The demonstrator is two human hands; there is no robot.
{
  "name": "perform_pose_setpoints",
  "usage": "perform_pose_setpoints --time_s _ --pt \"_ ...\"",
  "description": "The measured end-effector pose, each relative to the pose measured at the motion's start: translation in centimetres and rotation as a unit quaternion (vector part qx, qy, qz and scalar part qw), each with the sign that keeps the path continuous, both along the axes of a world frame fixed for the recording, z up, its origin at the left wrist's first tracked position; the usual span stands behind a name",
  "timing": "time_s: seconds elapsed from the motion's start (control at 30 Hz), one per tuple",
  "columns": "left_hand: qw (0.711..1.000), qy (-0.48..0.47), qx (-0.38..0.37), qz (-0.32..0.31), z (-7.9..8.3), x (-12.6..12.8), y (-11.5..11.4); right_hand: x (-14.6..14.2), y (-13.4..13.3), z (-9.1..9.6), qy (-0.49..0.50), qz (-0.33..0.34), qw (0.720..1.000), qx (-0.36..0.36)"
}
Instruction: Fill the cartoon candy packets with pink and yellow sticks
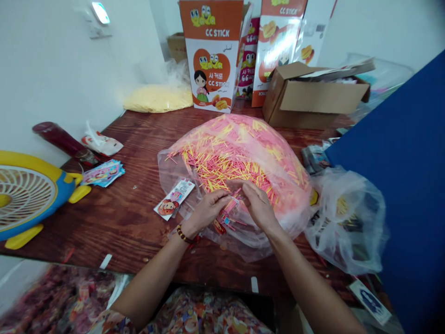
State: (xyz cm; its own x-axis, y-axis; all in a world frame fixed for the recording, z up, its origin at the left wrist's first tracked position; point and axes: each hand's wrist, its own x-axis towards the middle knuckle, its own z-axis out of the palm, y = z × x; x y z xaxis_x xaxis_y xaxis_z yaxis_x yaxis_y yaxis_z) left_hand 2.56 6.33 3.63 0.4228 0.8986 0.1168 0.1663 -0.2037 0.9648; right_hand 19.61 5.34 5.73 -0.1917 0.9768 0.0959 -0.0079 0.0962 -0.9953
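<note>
A large clear plastic bag (285, 157) full of thin pink and yellow sticks (225, 164) lies open in front of me. At its mouth, my left hand (210, 208) pinches a small clear printed packet (227, 215) between thumb and fingers. Close beside it, my right hand (259, 204) curls its fingers at the packet's top edge, where a few pink sticks show. Whether the right fingers grip the sticks or the packet is partly hidden. Left of my left hand, a stack of printed cartoon cards (174, 199) rests on the bag's edge.
Several CC Stick boxes (212, 60) and an open brown carton (316, 99) stand at the back. A yellow and blue fan (66, 185), a dark red bottle (62, 141) and blue packets (104, 173) are at left. A knotted-looking clear bag (351, 222) and blue panel (399, 162) bound the right.
</note>
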Motion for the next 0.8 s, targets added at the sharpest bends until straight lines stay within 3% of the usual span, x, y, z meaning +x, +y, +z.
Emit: perform_pose_setpoints --time_s 0.13,0.27,0.4,0.53,0.6,0.7,0.8 --pt "0.999 -0.031 0.001 0.022 0.2 0.1 0.2 0.5 -0.1 0.5 -0.041 0.039 0.998 0.033" --pt "0.993 -0.073 0.024 0.09 0.3 -0.3 0.3 1.4 -0.3 0.2 -0.039 -0.006 0.998 0.05" --pt "0.99 -0.088 0.057 0.09 0.7 -1.0 0.0 1.2 -0.8 0.4 -0.121 -0.069 0.985 0.102" --pt "0.986 -0.074 0.123 0.08 1.5 -1.5 -0.8 0.9 -0.9 1.1 -0.118 -0.017 0.985 0.122" --pt "0.984 -0.067 0.135 0.092 1.8 -1.9 -0.9 0.9 -0.6 1.2 -0.107 -0.033 0.987 0.113" --pt "0.982 -0.082 0.099 0.135 1.8 -2.4 -0.8 0.7 0.0 0.9 -0.073 -0.049 0.993 0.081" --pt "0.981 -0.119 0.017 0.153 1.4 -2.9 -0.5 0.0 0.3 0.6 -0.023 -0.041 0.999 0.027"
